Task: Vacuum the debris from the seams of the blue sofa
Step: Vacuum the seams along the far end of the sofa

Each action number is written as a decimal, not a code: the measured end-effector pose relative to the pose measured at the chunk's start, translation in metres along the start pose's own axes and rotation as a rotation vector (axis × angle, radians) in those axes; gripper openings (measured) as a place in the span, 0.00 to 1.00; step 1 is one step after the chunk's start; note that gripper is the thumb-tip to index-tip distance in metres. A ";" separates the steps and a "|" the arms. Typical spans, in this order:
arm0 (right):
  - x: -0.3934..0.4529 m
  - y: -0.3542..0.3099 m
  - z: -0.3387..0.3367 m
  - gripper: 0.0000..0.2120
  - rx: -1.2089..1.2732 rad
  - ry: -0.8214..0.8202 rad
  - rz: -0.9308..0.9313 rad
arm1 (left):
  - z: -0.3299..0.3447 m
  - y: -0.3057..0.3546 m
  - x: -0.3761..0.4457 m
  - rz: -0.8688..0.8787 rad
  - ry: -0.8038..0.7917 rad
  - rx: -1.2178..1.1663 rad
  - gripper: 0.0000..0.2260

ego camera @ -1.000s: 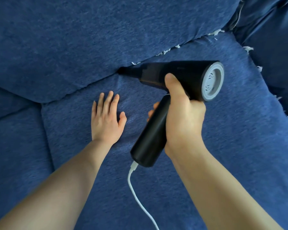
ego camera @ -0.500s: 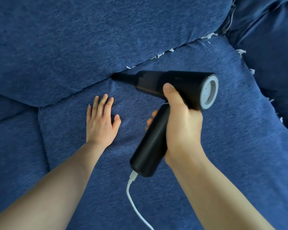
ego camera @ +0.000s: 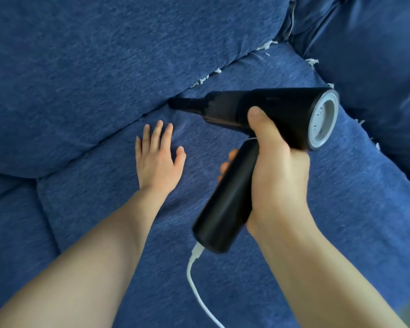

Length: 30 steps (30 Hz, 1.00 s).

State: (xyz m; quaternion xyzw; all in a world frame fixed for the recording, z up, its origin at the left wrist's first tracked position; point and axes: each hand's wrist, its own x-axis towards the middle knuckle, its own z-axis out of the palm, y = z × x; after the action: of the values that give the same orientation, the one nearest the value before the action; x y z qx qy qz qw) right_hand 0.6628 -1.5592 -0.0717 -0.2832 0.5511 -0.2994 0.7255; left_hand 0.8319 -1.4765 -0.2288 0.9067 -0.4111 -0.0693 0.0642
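Mostly hidden, R hand (ego camera: 278, 171) fingers wrap vacuum (ego camera: 258, 114) grip; L hand (ego camera: 159, 162) flat, seam swallows nozzle tip.

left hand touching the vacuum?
Apart. The head view shows bare blue seat cushion between the left hand, flat on the cushion, and the vacuum, which only the right hand grips.

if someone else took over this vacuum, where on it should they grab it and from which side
Grip the handle, the long round barrel angling down from the vacuum body, coming from the right as the right hand does now. That probably keeps the nozzle aimed into the seam and clears the cord at its base.
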 end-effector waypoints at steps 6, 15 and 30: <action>0.004 0.007 0.026 0.12 -0.034 0.049 -0.029 | 0.003 0.000 -0.008 0.016 0.005 0.044 0.26; -0.005 0.009 0.019 0.12 -0.004 0.049 0.001 | 0.004 0.000 -0.009 0.014 -0.002 0.047 0.27; 0.011 -0.022 -0.001 0.14 0.021 0.062 -0.063 | -0.005 0.005 0.016 -0.018 -0.006 -0.026 0.24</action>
State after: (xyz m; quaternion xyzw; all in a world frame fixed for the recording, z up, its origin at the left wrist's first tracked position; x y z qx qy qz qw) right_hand 0.6615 -1.5824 -0.0627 -0.2832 0.5609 -0.3367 0.7013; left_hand 0.8394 -1.4916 -0.2246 0.9093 -0.4020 -0.0779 0.0742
